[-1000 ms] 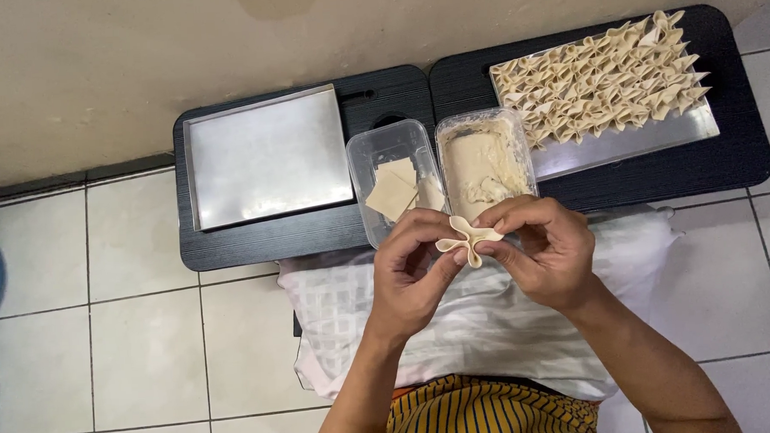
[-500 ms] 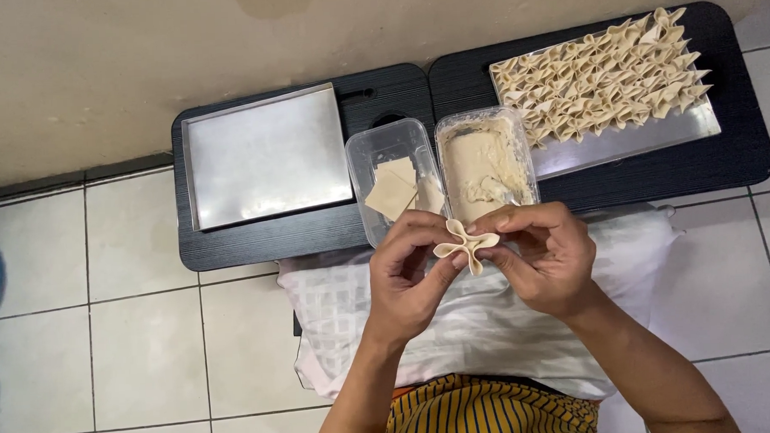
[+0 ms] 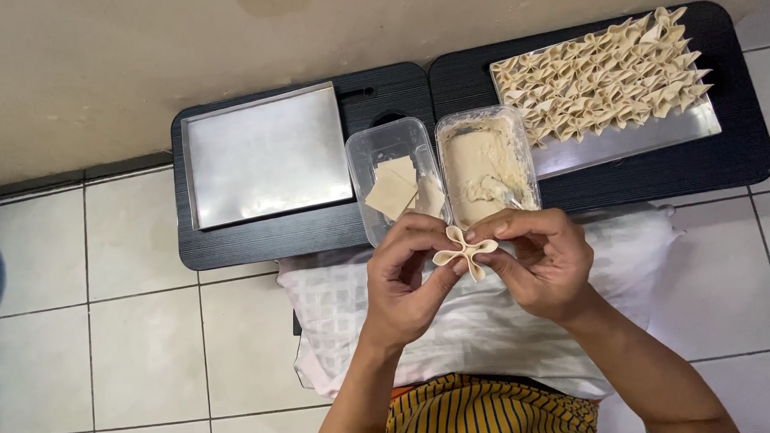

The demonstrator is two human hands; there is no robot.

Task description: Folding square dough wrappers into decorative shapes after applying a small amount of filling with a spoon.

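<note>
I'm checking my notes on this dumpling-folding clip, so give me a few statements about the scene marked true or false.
1. Both hands pinch one folded wrapper. True: the left hand and right hand hold it between their fingertips.
2. The left tray is full of folded pieces. False: it holds none; the folded pieces lie on the right tray.
3. The tub with flat wrappers stands left of the filling tub. True.
4. The hands work above a bare tile floor. False: a white cloth lies under them.
5. The trays rest on black boards. True.
</note>
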